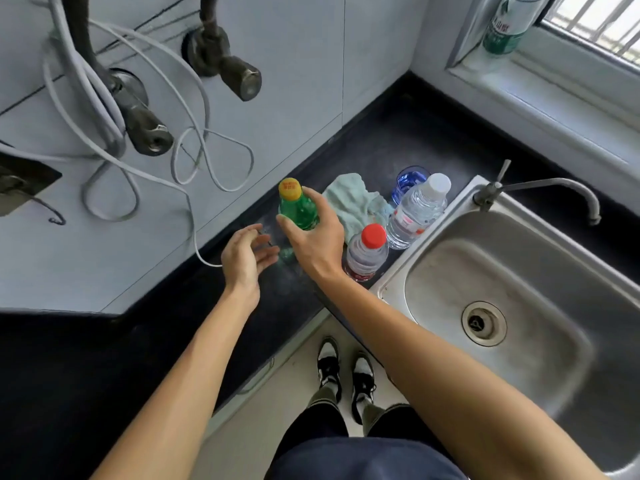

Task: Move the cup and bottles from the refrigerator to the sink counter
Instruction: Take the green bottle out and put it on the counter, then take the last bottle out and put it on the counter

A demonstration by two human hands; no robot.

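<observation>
My right hand (317,240) is wrapped around a green bottle with a yellow cap (296,209), upright over the dark counter (398,147). Just left of it, my left hand (244,254) hovers with fingers spread and holds nothing. To the right stand a clear bottle with a red cap (367,252) and a clear bottle with a white cap (417,211), both beside the sink rim. Behind the white-capped bottle sits a blue cup (408,180).
A pale green cloth (353,202) lies crumpled behind the bottles. The steel sink (519,271) with its tap (540,190) fills the right side. Pipes and loose white cables (194,154) hang on the wall at left. Another green-labelled bottle (505,26) stands on the window sill.
</observation>
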